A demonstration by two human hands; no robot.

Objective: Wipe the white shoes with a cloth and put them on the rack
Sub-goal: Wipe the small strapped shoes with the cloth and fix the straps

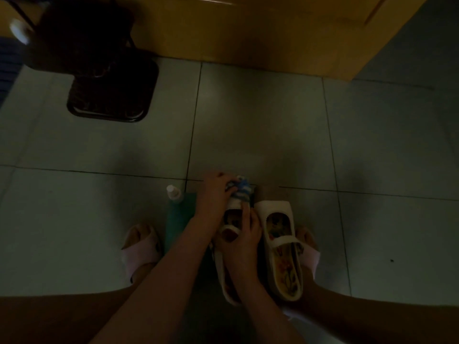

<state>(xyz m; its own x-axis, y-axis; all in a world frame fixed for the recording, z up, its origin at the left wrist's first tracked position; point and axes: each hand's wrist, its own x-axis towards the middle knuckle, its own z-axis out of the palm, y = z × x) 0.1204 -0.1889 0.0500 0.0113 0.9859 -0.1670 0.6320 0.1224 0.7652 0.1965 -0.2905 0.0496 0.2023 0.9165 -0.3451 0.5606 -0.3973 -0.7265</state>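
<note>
On the tiled floor [273, 132], in dim light, two white strap shoes lie side by side between the person's feet. The left hand [214, 194] presses a bunched blue-and-white striped cloth [240, 191] onto the toe of one white shoe [220, 268], its fingers curled round the cloth. The right hand [242, 238] grips that shoe near its strap, one finger stretched toward the toe. The second white shoe [275, 212] lies just beside it, untouched. A small bottle [173, 193] stands on what seems to be a green mat [178, 219]. A dark stool [111, 95] stands well apart.

Glossy floor tiles [260, 125], woven cloth [239, 191]
</note>
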